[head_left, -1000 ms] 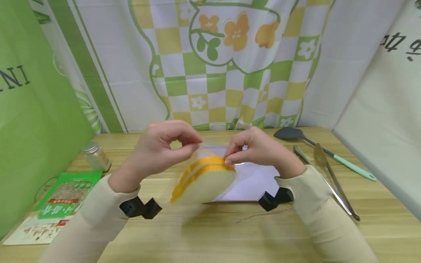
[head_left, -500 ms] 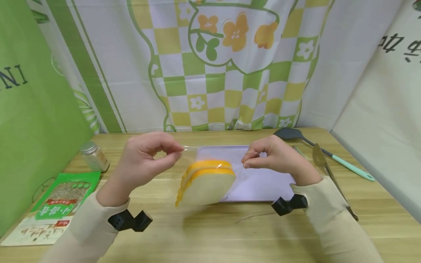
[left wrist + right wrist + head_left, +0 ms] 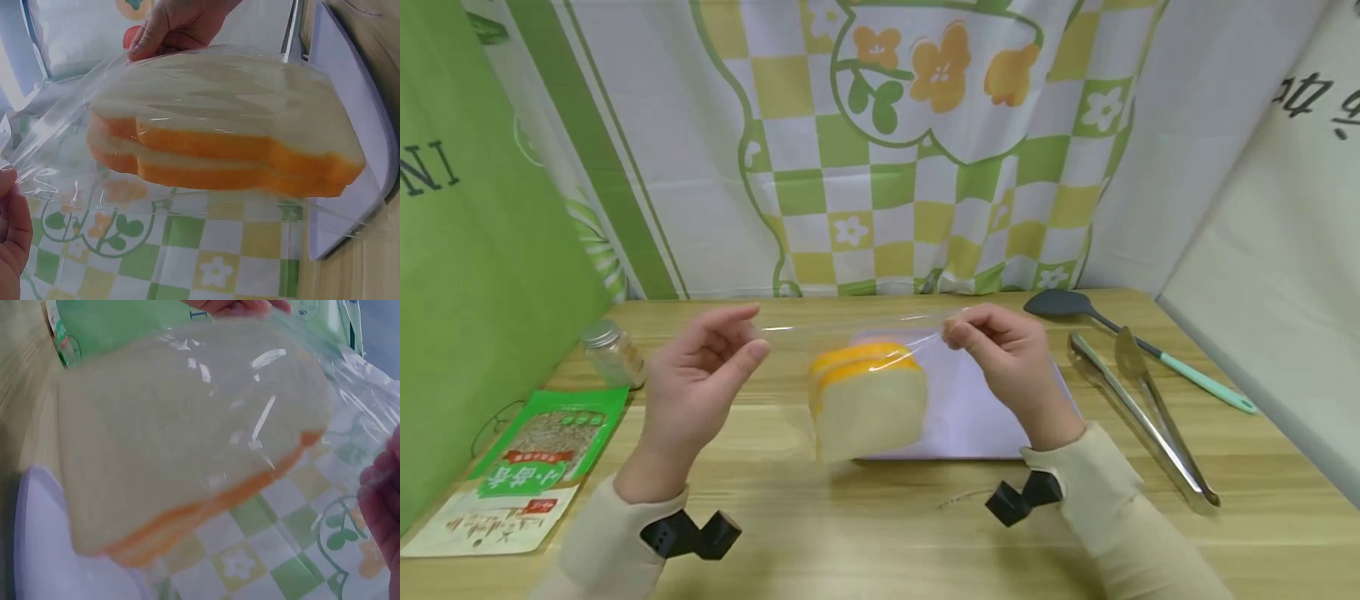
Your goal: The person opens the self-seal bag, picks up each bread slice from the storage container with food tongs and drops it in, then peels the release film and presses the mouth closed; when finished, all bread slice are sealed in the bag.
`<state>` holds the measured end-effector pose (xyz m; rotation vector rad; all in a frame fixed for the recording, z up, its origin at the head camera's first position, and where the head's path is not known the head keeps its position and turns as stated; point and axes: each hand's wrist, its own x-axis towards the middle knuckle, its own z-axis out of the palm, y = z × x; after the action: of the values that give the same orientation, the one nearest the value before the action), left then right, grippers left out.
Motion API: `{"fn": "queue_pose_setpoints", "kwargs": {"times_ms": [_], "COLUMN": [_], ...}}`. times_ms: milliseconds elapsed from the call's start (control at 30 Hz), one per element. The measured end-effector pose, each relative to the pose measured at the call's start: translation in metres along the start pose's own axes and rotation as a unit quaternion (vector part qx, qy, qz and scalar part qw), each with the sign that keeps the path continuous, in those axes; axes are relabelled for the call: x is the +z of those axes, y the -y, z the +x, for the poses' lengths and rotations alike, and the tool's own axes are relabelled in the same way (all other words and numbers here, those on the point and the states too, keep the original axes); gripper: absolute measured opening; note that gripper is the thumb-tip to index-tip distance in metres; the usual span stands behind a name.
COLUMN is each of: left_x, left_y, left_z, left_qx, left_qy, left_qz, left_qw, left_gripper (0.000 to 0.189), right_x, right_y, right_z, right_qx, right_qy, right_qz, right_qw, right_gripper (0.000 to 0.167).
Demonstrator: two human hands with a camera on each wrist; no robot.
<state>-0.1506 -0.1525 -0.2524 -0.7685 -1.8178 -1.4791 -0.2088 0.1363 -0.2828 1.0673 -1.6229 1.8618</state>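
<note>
Slices of bread (image 3: pixel 872 412) with orange-yellow crust sit inside a clear plastic bag (image 3: pixel 56 147), raised above the table. My left hand (image 3: pixel 692 375) holds the left end of the bag's top edge between thumb and fingers. At the other end, my right hand (image 3: pixel 1007 358) pinches the bag with thumb against curled fingers. Between them the edge is drawn nearly straight, and the bread hangs below it. The left wrist view shows two stacked slices (image 3: pixel 231 150) through the film. In the right wrist view one broad pale face (image 3: pixel 187 419) fills the middle.
Behind the bread lies a lavender tray (image 3: pixel 985 417). Metal tongs (image 3: pixel 1142 417) and a dark spatula (image 3: pixel 1063 304) with a mint handle are on the right. On the left are a lidded glass jar (image 3: pixel 613 354) and a green seasoning packet (image 3: pixel 535 467). A patterned curtain (image 3: pixel 895 192) closes the back.
My hands have drawn apart, the left one going left and down. The bag's edge between them has become taut. The bread has swung from a slant to nearly upright.
</note>
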Motion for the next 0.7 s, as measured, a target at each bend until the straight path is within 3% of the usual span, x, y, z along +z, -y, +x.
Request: {"fn": "queue_pose_setpoints", "kwargs": {"times_ms": [67,133,233,333,500,600,700], "left_x": [-0.004,-0.011,-0.024,-0.04,-0.069,-0.082,-0.096], "left_y": [0.004,0.007,0.012,0.017,0.028,0.038,0.052], "left_z": [-0.002,-0.003,-0.007,-0.011,-0.016,-0.017,-0.012], "left_qx": [-0.005,-0.015,-0.05,-0.087,-0.119,-0.155,-0.222], "left_qy": [-0.02,-0.041,-0.079,-0.102,-0.106,-0.108,-0.091], "left_qz": [0.02,-0.004,-0.072,-0.167,-0.285,-0.277,-0.232], "left_qw": [0.9996,0.9991,0.9931,0.9768,0.945,0.942,0.9426], "left_gripper": [0.03,0.029,0.024,0.024,0.026,0.025,0.022], "right_x": [0.008,0.016,0.031,0.048,0.084,0.102,0.116], "right_y": [-0.001,-0.003,-0.006,-0.009,-0.021,-0.034,-0.05], "right_z": [0.003,0.007,0.009,0.006,-0.002,-0.006,-0.003], "right_qx": [-0.005,-0.011,-0.013,0.008,0.129,0.211,0.267], "right_qy": [-0.014,-0.017,-0.006,0.008,0.003,-0.009,-0.025], "right_qz": [0.004,-0.005,-0.019,-0.018,0.036,0.07,0.08], "right_qw": [0.9999,0.9998,0.9997,0.9998,0.991,0.9749,0.96], "right_gripper": [0.005,0.004,0.005,0.004,0.01,0.015,0.019]}}
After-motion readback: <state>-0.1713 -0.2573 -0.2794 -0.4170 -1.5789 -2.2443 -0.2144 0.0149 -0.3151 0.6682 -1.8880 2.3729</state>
